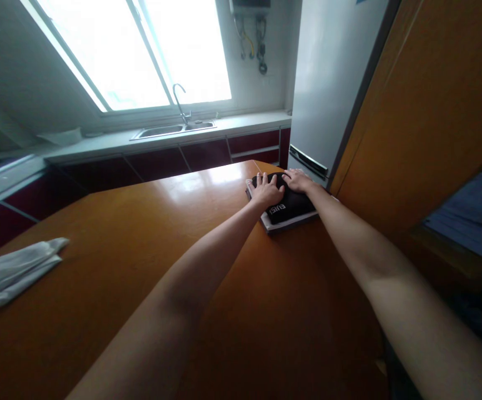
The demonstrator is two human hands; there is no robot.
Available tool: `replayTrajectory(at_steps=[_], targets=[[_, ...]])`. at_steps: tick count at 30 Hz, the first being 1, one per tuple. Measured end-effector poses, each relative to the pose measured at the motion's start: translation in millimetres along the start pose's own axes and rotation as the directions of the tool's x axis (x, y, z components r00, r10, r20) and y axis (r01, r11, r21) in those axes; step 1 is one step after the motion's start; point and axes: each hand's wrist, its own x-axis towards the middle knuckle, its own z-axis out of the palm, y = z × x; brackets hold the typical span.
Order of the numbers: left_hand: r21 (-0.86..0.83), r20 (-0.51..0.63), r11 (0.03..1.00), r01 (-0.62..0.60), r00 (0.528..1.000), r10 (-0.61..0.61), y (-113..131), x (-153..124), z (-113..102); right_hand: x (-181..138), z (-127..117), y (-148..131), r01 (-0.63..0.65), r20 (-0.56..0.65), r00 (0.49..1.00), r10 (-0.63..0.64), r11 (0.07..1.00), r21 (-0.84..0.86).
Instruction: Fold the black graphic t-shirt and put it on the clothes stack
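A kitchen, lit by a big bright window (141, 50) on the far wall. Under it, a pale counter (111, 141) with a metal sink (172, 130) and a curved tap (179, 100). Dark red cupboard doors (207, 154) below the counter. A shiny orange-brown table (111, 266) up close, with window light glinting near its far edge. A tall grey fridge (328, 89) past the table's far right corner. A brown wooden panel (432, 111) on the right.
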Motion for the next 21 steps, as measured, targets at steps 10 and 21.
replayTrajectory(at_steps=[10,21], targets=[[-0.027,-0.058,0.995,-0.095,0.994,0.093,10,-26,-9,-37,-20,21,-0.026,-0.209,0.977,0.034,0.999,0.043],[-0.108,-0.135,0.987,-0.122,0.985,0.107,7,-93,-21,-139,-21,-25,-0.082,-0.589,0.803,0.089,0.996,0.039]])
